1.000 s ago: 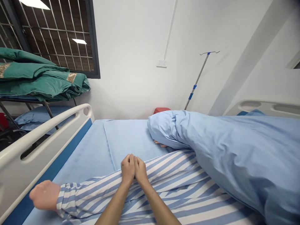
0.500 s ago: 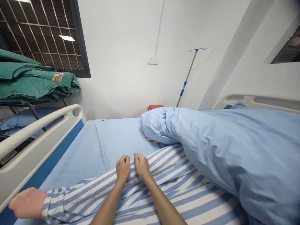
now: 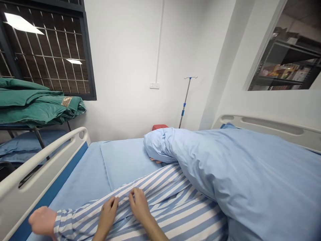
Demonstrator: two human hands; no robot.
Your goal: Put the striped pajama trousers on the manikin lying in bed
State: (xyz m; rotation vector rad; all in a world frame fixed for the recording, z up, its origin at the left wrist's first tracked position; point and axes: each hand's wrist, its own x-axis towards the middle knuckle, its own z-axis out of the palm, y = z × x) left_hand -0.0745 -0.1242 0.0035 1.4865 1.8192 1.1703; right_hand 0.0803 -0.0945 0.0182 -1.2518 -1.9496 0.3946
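A limb in a blue-and-white striped trouser leg lies across the bed, with a bare, rounded foot-like end at its cuff. My left hand rests on the striped cloth with its fingers curled against it. Just to its right, my right hand bends its fingers over the same limb. A short gap separates the two hands. My fingertips are partly hidden, so how much cloth they grip does not show clearly.
A light-blue quilt covers the right side, with bare skin peeking out under its fold. A white bed rail borders the left. Behind stand an IV pole and a red object. Green folded bedding lies at the left.
Both my hands have loosened from tight fists to curled fingers. They have moved left and down in the view, towards the cuffed end. The view has tilted up and turned right.
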